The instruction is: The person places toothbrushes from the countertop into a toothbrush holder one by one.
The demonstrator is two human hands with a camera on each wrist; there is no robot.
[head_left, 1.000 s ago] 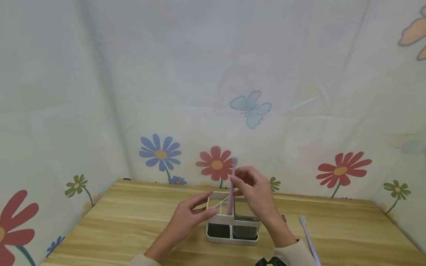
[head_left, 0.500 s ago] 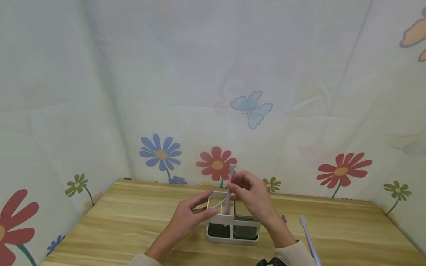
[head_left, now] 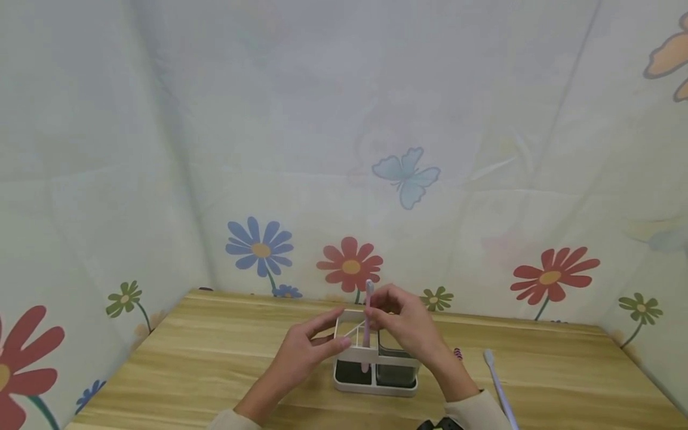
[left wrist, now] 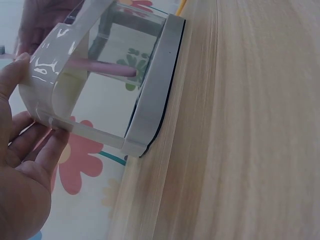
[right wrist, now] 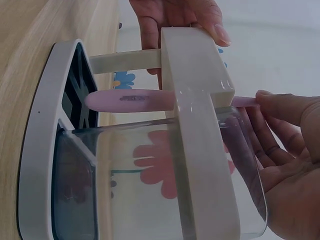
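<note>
A white toothbrush holder (head_left: 357, 356) with a dark base insert stands on the table. My left hand (head_left: 302, 351) grips its upper frame from the left, thumb on the front rim and fingers along the side. In its right half sits a clear cup (right wrist: 120, 210). My right hand (head_left: 407, 325) pinches a pink toothbrush (right wrist: 130, 101) near the head between thumb and fingers. The brush stands upright, head up, through a slot left of the cup. In the right wrist view its rounded handle end hangs below the upper frame, close over the base insert.
A lavender toothbrush (head_left: 500, 385) lies on the wooden table (head_left: 226, 352) to the right. Beside my right wrist shows a small dark striped thing (head_left: 458, 353). A black object (head_left: 445, 424) is cut off at the bottom edge. A flowered curtain (head_left: 290, 197) hangs behind the table.
My right hand has lowered the pink toothbrush and shifted slightly left; the handle end now shows below the holder's upper frame. The left hand has stayed in place on the holder.
</note>
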